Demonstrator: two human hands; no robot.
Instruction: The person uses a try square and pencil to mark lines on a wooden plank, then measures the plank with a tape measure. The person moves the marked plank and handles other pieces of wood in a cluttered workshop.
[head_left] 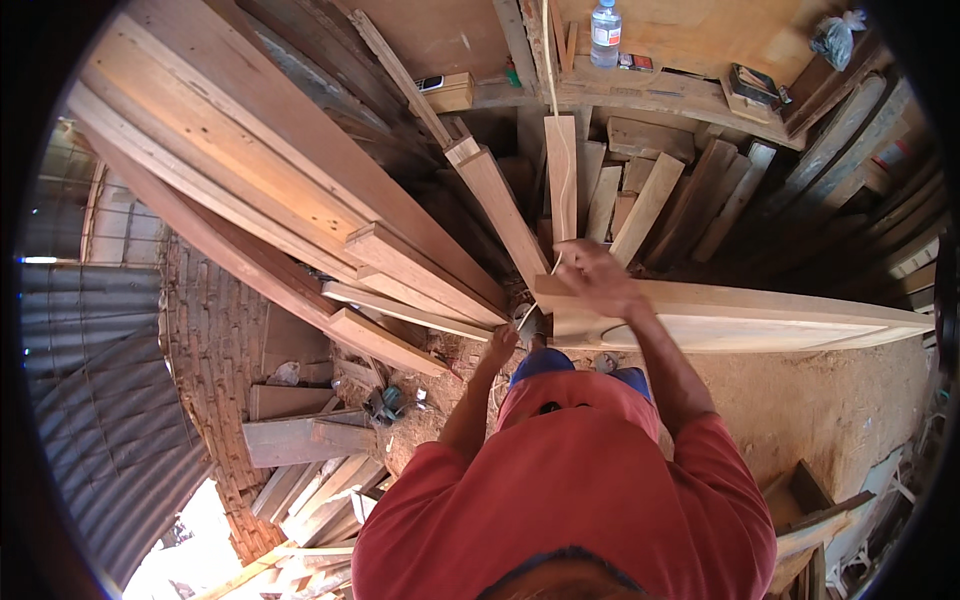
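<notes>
A thin pale cord (pixel 552 70) comes down from the top of the view, over an upright board (pixel 561 150), and on toward my hands. My left hand (pixel 503 343) is low, beside the near end of the wooden panel, with its fingers closed on the lower part of the cord. Higher up and to the right, my right hand (pixel 598 282) is curled at the cord, above the panel's top edge; its fingertips are partly hidden. The pale wooden panel (pixel 740 315) stands on its long edge and stretches away to the right.
Long planks (pixel 230 170) lean at the left. Cut boards (pixel 650 205) stand along the back under a shelf (pixel 680 97) with a water bottle (pixel 605 35). Wood scraps (pixel 320 490) lie at lower left, and a wooden box (pixel 800 495) sits at lower right.
</notes>
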